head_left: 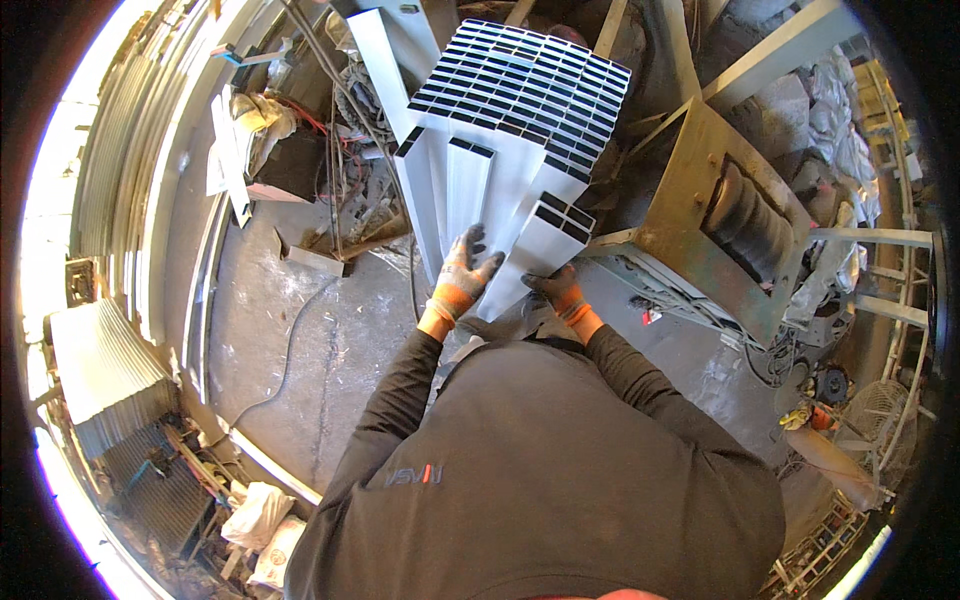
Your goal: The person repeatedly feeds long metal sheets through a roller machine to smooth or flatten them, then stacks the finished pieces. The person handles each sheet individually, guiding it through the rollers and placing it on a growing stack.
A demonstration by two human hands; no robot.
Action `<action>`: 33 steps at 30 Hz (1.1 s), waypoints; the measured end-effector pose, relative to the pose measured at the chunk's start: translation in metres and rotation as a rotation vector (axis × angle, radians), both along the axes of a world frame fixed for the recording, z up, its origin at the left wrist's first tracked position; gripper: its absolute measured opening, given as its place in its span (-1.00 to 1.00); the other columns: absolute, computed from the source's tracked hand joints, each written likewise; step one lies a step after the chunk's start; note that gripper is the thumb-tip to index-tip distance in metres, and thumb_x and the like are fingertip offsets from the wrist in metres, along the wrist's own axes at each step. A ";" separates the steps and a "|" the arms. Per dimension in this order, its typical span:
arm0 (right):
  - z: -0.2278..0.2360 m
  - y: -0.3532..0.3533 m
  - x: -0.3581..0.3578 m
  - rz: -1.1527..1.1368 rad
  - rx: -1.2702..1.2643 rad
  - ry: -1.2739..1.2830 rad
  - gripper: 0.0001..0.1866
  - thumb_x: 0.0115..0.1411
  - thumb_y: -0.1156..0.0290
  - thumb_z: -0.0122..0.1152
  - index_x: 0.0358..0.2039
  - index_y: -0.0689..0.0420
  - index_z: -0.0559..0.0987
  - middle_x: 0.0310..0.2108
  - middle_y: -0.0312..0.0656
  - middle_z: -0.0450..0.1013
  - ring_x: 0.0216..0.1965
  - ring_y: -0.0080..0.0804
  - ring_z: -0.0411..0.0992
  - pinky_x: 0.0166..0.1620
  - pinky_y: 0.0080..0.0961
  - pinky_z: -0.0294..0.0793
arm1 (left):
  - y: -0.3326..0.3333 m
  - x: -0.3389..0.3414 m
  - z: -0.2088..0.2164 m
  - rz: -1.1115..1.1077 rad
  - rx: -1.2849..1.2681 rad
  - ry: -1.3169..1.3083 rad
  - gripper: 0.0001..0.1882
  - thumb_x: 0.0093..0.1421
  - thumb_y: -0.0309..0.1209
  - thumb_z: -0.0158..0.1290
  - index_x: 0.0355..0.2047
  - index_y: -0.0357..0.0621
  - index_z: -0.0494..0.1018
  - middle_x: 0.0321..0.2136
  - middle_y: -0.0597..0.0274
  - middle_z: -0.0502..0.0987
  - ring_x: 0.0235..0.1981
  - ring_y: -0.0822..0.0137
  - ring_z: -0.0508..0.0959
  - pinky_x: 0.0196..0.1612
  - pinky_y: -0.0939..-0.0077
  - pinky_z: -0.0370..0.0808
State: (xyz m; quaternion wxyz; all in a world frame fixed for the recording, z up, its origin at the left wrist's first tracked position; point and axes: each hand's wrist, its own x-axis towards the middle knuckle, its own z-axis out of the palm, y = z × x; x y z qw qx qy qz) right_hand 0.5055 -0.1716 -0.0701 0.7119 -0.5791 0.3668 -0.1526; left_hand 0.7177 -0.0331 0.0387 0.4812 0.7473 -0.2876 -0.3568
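Observation:
A large stack of silver rectangular metal tubes [520, 85] stands in front of me, its hollow ends facing up toward me. One separate tube [468, 185] leans along the near side of the stack. To its right a small bundle of rectangular tubes [540, 245] slants down toward my body. My left hand [463, 278], in an orange and grey glove, rests at the foot of the single tube with fingers spread. Gloved alike, my right hand [560, 292] grips the right side of the small bundle; some of its fingers are hidden.
Right of the stack is a metal machine frame [740, 215] with a dark coiled part. Long metal profiles [130, 140] line the left side. A cable [287, 365] runs over the concrete floor. White sacks [258, 515] sit at lower left, a fan [880, 420] at lower right.

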 end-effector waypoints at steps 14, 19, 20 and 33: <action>-0.111 -0.032 0.014 0.323 -0.458 0.262 -0.26 0.21 -0.01 0.61 0.32 0.08 0.65 0.27 0.03 0.65 0.32 -0.01 0.59 0.39 -0.18 0.55 | -0.065 -0.002 0.015 -0.293 0.004 -0.226 -0.24 0.30 -0.13 0.47 0.39 -0.19 0.48 0.25 -0.17 0.60 0.29 -0.16 0.59 0.35 0.07 0.51; -0.081 -0.024 0.009 0.466 -0.683 0.515 -0.06 0.30 -0.37 0.40 0.40 0.14 0.56 0.31 0.06 0.60 0.31 0.03 0.57 0.39 -0.21 0.52 | -0.047 0.017 0.037 -0.265 -0.047 -0.460 -0.25 0.25 -0.33 0.39 0.43 -0.14 0.43 0.31 -0.18 0.54 0.33 -0.27 0.52 0.38 -0.01 0.50; -0.076 -0.027 0.011 0.584 -0.679 0.676 -0.03 0.36 -0.44 0.24 0.44 0.15 0.52 0.36 0.07 0.57 0.32 0.03 0.56 0.40 -0.19 0.51 | -0.048 0.024 0.043 -0.213 -0.107 -0.527 -0.31 0.25 -0.40 0.36 0.39 -0.16 0.46 0.29 -0.16 0.55 0.32 -0.25 0.54 0.40 -0.03 0.47; -0.051 -0.015 0.023 0.219 -0.449 0.615 -0.29 0.16 -0.11 0.68 0.10 0.20 0.74 0.06 0.05 0.76 0.04 -0.01 0.73 0.13 -0.13 0.69 | -0.073 0.108 0.080 -0.282 0.254 -1.268 -0.36 0.27 -0.08 0.36 0.38 0.33 0.58 0.56 0.26 0.36 0.60 -0.16 0.24 0.56 -0.78 -0.11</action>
